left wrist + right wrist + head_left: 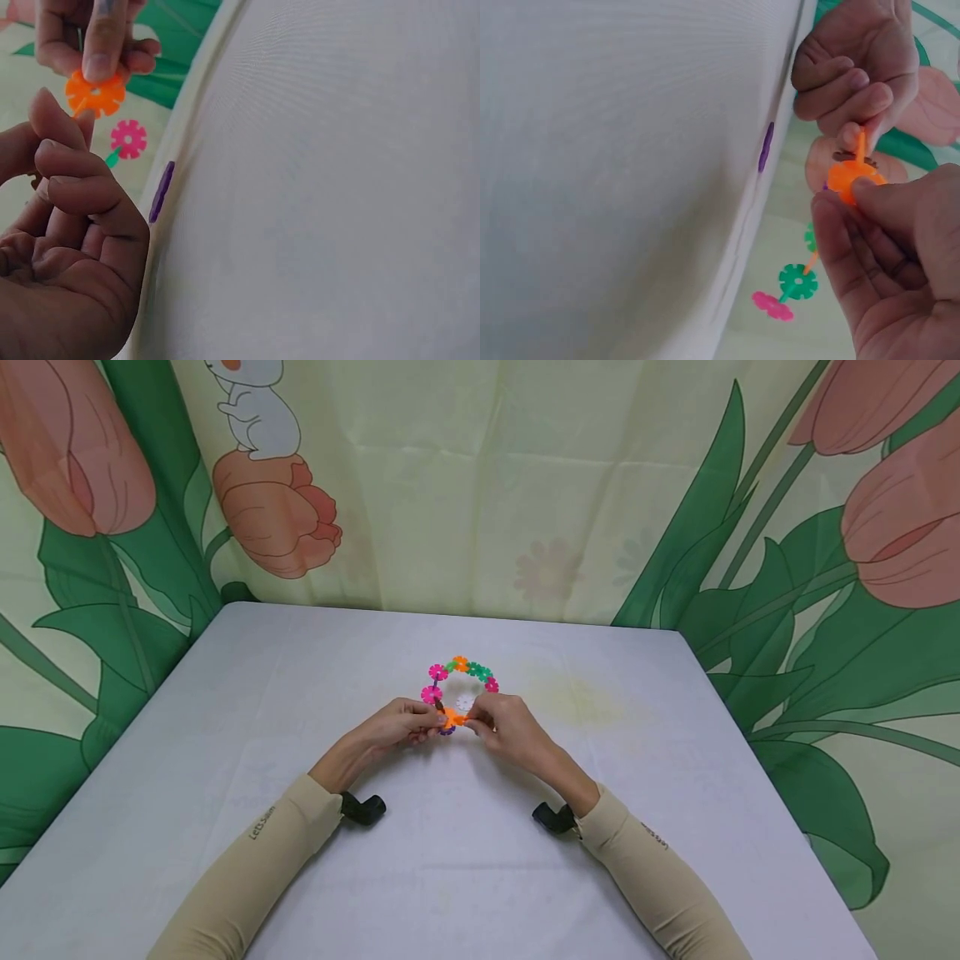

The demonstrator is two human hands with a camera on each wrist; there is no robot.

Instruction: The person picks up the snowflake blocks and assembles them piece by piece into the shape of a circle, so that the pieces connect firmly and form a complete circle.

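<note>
A curved chain of slotted, flower-shaped plastic discs, with pink discs, an orange disc and green discs, arches away from both hands. My left hand pinches an orange disc, seen edge-on in the right wrist view, with a brown disc beside it. Between thumb and fingers, my right hand pinches another orange disc. The two orange discs meet; whether their slots are fully joined cannot be told. Just below the hands lies a purple disc. A white disc shows inside the arch.
A white cloth covers the table. Behind it hangs a curtain printed with tulips and a rabbit. Black wrist mounts project inward from both sleeves.
</note>
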